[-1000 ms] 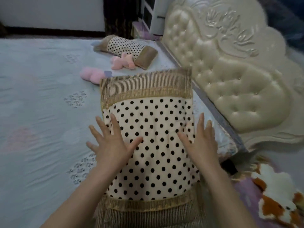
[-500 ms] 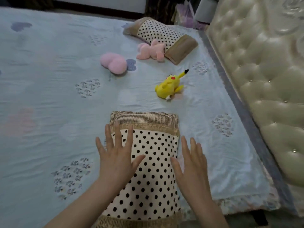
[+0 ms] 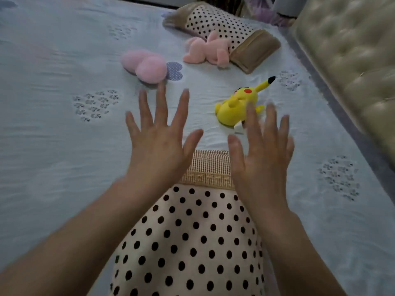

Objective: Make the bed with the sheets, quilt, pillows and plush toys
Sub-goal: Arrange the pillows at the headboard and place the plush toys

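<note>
A cream pillow with black dots and gold woven ends (image 3: 192, 236) lies flat on the pale blue sheet (image 3: 53, 167) right in front of me. My left hand (image 3: 158, 137) and my right hand (image 3: 263, 152) hover above its far end, fingers spread, holding nothing. Just beyond my right fingertips lies a yellow plush toy (image 3: 237, 105) with a black-tipped ear. Farther off rest a round pink plush (image 3: 147, 67) and a pink plush animal (image 3: 207, 50), which leans against a second dotted pillow (image 3: 222, 28).
A tufted cream headboard (image 3: 350, 48) runs along the right side, with a grey mattress edge (image 3: 333, 97) below it. The sheet has grey heart-shaped prints and shallow wrinkles. Purple fabric (image 3: 265, 11) shows past the far pillow.
The near pillow has gone from held upright to lying flat on the sheet. Both hands have lifted off it and reached forward toward the yellow plush toy.
</note>
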Demonstrator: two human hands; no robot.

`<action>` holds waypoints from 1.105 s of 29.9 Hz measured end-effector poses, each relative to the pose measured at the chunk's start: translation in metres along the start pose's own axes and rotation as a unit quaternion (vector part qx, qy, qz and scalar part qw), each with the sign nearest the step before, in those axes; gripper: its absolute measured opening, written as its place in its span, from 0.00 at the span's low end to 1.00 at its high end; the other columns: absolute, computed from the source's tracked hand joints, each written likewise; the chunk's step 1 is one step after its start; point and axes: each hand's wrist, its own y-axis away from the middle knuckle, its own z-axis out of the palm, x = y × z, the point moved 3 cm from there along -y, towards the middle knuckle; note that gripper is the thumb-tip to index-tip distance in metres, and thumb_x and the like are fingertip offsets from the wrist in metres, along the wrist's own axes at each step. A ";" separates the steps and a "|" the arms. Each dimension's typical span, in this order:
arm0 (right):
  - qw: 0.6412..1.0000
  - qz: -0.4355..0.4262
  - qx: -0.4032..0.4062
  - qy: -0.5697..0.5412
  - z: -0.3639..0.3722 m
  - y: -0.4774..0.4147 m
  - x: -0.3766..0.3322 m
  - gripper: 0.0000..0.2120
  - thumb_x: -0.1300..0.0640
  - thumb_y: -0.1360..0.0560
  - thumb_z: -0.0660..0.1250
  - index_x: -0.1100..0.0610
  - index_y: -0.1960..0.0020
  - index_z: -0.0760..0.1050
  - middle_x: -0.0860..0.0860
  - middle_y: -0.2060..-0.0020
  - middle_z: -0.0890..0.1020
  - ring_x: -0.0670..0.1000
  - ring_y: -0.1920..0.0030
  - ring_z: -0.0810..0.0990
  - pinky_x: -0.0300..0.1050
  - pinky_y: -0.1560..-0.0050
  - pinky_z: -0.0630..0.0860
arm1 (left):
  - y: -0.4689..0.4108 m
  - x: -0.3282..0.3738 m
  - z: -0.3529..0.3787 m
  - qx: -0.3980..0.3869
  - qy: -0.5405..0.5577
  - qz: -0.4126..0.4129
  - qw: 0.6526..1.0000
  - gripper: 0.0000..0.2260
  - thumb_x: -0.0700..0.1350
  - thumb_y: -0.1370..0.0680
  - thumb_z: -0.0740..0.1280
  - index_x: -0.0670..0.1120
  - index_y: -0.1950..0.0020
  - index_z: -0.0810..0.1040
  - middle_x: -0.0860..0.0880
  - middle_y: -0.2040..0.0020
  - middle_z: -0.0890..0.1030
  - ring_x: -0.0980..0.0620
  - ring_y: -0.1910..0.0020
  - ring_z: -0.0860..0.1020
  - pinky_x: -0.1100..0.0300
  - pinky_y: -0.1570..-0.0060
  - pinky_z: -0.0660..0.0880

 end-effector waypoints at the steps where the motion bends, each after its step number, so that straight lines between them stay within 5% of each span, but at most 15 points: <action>1: 0.999 0.009 0.038 0.013 0.014 -0.011 -0.003 0.28 0.42 0.20 0.51 0.41 0.22 0.47 0.49 0.21 0.48 0.56 0.22 0.42 0.64 0.26 0.45 | -0.011 -0.004 0.006 0.026 -0.001 0.000 1.000 0.31 0.65 0.22 0.42 0.57 0.21 0.41 0.45 0.20 0.40 0.36 0.23 0.39 0.32 0.29 0.45; 4: 0.995 0.078 0.032 0.056 0.113 0.004 0.014 0.29 0.41 0.19 0.50 0.42 0.21 0.45 0.51 0.21 0.48 0.59 0.22 0.43 0.66 0.27 0.43 | 0.004 -0.034 0.091 0.026 0.009 -0.027 0.999 0.29 0.64 0.20 0.44 0.57 0.20 0.47 0.47 0.20 0.45 0.37 0.22 0.43 0.32 0.30 0.44; 8: 0.954 0.113 -0.237 0.146 0.257 0.079 0.063 0.30 0.37 0.21 0.41 0.42 0.21 0.42 0.49 0.21 0.43 0.57 0.22 0.38 0.69 0.28 0.39 | 0.076 -0.081 0.242 -0.236 -0.031 -0.070 0.969 0.28 0.69 0.24 0.35 0.67 0.24 0.40 0.53 0.20 0.39 0.43 0.23 0.36 0.28 0.31 0.40; 12: 0.937 0.141 -0.295 0.119 0.250 0.052 0.063 0.28 0.38 0.20 0.43 0.41 0.22 0.45 0.47 0.21 0.45 0.57 0.22 0.40 0.69 0.28 0.38 | 0.049 -0.082 0.235 -0.281 0.012 -0.076 0.957 0.27 0.69 0.23 0.40 0.67 0.24 0.41 0.53 0.20 0.41 0.42 0.23 0.36 0.28 0.32 0.40; 14: 0.951 0.139 -0.264 0.080 0.216 0.040 0.050 0.27 0.38 0.20 0.43 0.42 0.22 0.49 0.49 0.21 0.49 0.58 0.22 0.41 0.70 0.28 0.41 | 0.041 -0.075 0.200 -0.256 0.004 -0.075 0.964 0.29 0.69 0.22 0.41 0.64 0.23 0.41 0.50 0.20 0.43 0.40 0.23 0.38 0.28 0.31 0.42; 16: 0.988 0.107 -0.086 0.072 0.162 0.033 0.033 0.25 0.40 0.19 0.44 0.43 0.23 0.55 0.50 0.22 0.55 0.60 0.22 0.45 0.68 0.27 0.44 | 0.038 -0.056 0.152 -0.163 0.007 -0.066 0.984 0.29 0.67 0.21 0.43 0.60 0.21 0.44 0.48 0.20 0.46 0.39 0.22 0.41 0.30 0.30 0.43; 18: 0.986 0.084 0.057 0.129 0.125 0.065 0.021 0.24 0.42 0.18 0.47 0.45 0.23 0.59 0.52 0.23 0.59 0.63 0.23 0.50 0.65 0.27 0.46 | 0.069 -0.039 0.120 -0.089 0.011 -0.047 0.995 0.28 0.65 0.20 0.44 0.58 0.21 0.47 0.50 0.20 0.49 0.40 0.22 0.43 0.31 0.29 0.43; 20: 0.987 0.085 -0.016 0.133 0.138 0.110 0.033 0.25 0.42 0.18 0.46 0.46 0.22 0.56 0.52 0.22 0.56 0.63 0.23 0.48 0.68 0.27 0.44 | 0.112 -0.033 0.140 -0.099 0.022 -0.019 0.995 0.28 0.64 0.20 0.45 0.58 0.21 0.47 0.50 0.20 0.47 0.40 0.22 0.42 0.31 0.29 0.42; 22: 0.959 0.105 -0.212 0.158 0.180 0.163 0.056 0.27 0.40 0.19 0.43 0.44 0.21 0.49 0.49 0.21 0.49 0.60 0.22 0.43 0.71 0.28 0.45 | 0.163 -0.033 0.183 -0.215 -0.030 0.016 0.976 0.28 0.64 0.20 0.45 0.59 0.21 0.45 0.49 0.20 0.43 0.40 0.22 0.40 0.29 0.30 0.44; 24: 0.940 0.136 -0.279 0.139 0.195 0.161 0.071 0.28 0.40 0.20 0.43 0.43 0.21 0.46 0.48 0.21 0.46 0.58 0.22 0.42 0.70 0.28 0.46 | 0.165 -0.037 0.200 -0.269 -0.030 0.009 0.963 0.28 0.64 0.20 0.46 0.59 0.21 0.46 0.49 0.20 0.43 0.39 0.23 0.39 0.29 0.31 0.43; 27: 0.976 0.125 -0.164 0.064 0.148 0.115 0.047 0.29 0.41 0.20 0.45 0.45 0.21 0.48 0.52 0.21 0.49 0.60 0.22 0.45 0.70 0.28 0.47 | 0.119 -0.023 0.155 -0.226 -0.009 -0.011 0.974 0.29 0.64 0.20 0.47 0.58 0.21 0.45 0.48 0.20 0.45 0.39 0.22 0.42 0.30 0.30 0.43; 30: 0.994 0.083 0.027 0.064 0.082 0.141 0.024 0.27 0.44 0.18 0.49 0.53 0.22 0.55 0.57 0.23 0.57 0.64 0.23 0.50 0.66 0.27 0.46 | 0.142 -0.019 0.096 -0.077 -0.007 0.011 0.997 0.27 0.61 0.18 0.49 0.55 0.20 0.51 0.48 0.20 0.51 0.40 0.22 0.47 0.33 0.28 0.47; 31: 0.996 0.066 0.006 0.068 0.079 0.168 0.022 0.27 0.46 0.18 0.50 0.54 0.22 0.56 0.58 0.23 0.57 0.65 0.23 0.51 0.66 0.26 0.46 | 0.171 -0.026 0.101 -0.067 0.017 0.033 0.997 0.26 0.59 0.18 0.50 0.54 0.20 0.53 0.47 0.20 0.52 0.40 0.22 0.48 0.34 0.28 0.48; 33: 0.976 0.018 -0.179 0.125 0.112 0.221 0.024 0.28 0.42 0.19 0.46 0.50 0.21 0.51 0.56 0.21 0.52 0.63 0.23 0.49 0.69 0.27 0.49 | 0.230 -0.038 0.127 -0.164 -0.004 0.104 0.981 0.26 0.58 0.17 0.53 0.54 0.21 0.54 0.46 0.20 0.52 0.40 0.22 0.48 0.35 0.28 0.49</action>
